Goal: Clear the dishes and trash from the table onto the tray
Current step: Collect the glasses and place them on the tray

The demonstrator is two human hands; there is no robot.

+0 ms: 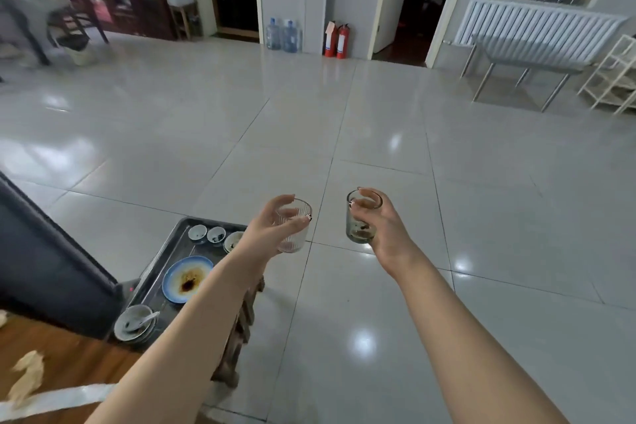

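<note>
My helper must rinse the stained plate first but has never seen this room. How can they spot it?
At the lower left, a dark metal tray holds dirty dishes. In its middle, between three small cups at the far end and a bowl with a spoon nearest, lies the plate. It alone is flat, blue-rimmed and smeared with brown sauce.

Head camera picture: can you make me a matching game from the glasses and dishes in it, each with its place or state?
1 ribbed glass
2 greenish glass
3 blue-rimmed plate
4 spoon

a in a bowl on the tray
b in the left hand
c stained brown
d in the right hand

Pairs: 1-b, 2-d, 3-c, 4-a.
</note>
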